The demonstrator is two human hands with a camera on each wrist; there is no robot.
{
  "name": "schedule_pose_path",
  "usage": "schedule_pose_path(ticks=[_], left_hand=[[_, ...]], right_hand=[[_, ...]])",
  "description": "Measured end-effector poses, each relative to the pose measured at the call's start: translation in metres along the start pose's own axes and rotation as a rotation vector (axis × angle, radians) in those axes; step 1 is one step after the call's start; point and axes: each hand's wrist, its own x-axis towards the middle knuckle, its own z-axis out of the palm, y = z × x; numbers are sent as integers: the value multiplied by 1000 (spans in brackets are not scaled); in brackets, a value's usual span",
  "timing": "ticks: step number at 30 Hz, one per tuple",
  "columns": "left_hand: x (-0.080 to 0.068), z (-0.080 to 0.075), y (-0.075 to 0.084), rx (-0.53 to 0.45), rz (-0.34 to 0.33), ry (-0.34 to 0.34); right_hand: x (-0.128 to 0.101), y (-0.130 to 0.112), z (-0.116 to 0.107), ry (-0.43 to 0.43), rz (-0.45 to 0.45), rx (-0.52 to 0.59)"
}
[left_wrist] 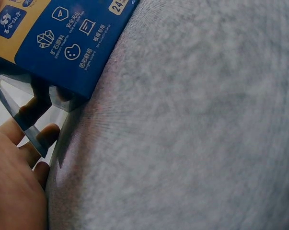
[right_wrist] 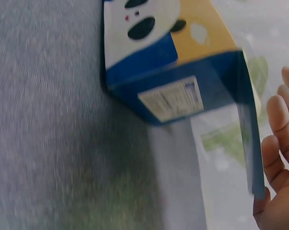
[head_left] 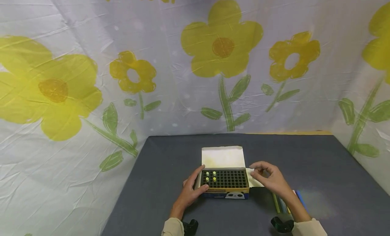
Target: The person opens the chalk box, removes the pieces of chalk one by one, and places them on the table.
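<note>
An open chalk box, blue and yellow with a panda print, stands on the dark table. Its black insert has rows of holes, and several pale yellow-green chalk sticks stand in the left part. My left hand grips the box's left end, thumb at the front corner and a finger at the back corner. Beside the folded-out right flap is my right hand, fingers loosely bent with nothing visible in them. In the right wrist view its fingertips lie close behind the flap; contact is unclear.
The box's white lid stands raised at the back. Several coloured sticks, green, yellow and blue, lie on the table under my right forearm. A flower-printed curtain hangs behind the table.
</note>
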Motion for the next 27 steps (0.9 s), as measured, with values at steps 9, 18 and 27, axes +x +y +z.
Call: schedule_pose_path(ticks=[9, 18, 27], left_hand=[[0, 0, 0, -9, -11, 0], [-1, 1, 1, -1, -5, -3], [1, 1, -1, -2, 8, 7]], right_hand=[[13, -9, 29, -57, -73, 19], [25, -19, 59, -98, -109, 7], [35, -29, 84, -130, -103, -159]])
